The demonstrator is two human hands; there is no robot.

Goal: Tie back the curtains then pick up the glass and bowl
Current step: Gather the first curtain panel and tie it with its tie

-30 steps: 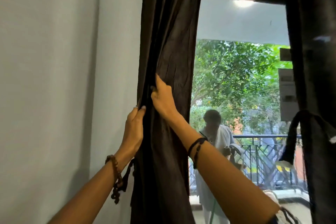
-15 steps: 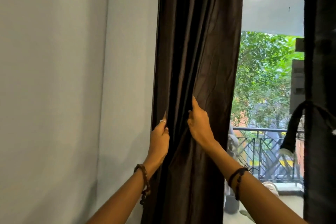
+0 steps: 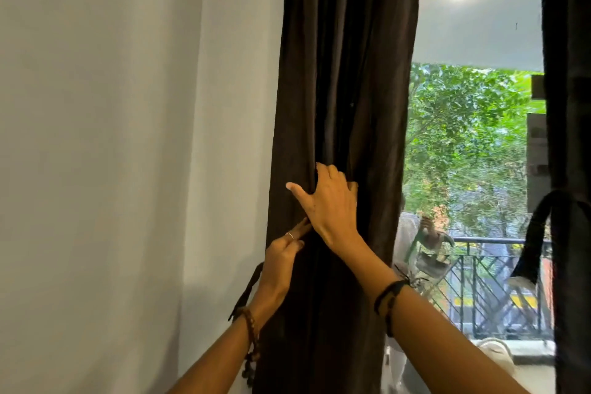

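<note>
Left curtain [image 3: 345,73] – bunched beside the wall [image 3: 128,137] | right hand [image 3: 329,201] – fingers curled into its folds, gripping | left hand [image 3: 284,253] pinches its wall-side edge | right curtain [image 3: 572,169] at frame edge | no legible writing

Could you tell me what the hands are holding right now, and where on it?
Right hand gathers the dark brown fabric curtain mid-height; left hand pinches its left-side folds just below.

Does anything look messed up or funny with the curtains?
Nothing looks torn or broken. The left curtain is only bunched where the right hand gathers it, with the left hand at its edge. The right curtain already has its tie-back around it.
</note>
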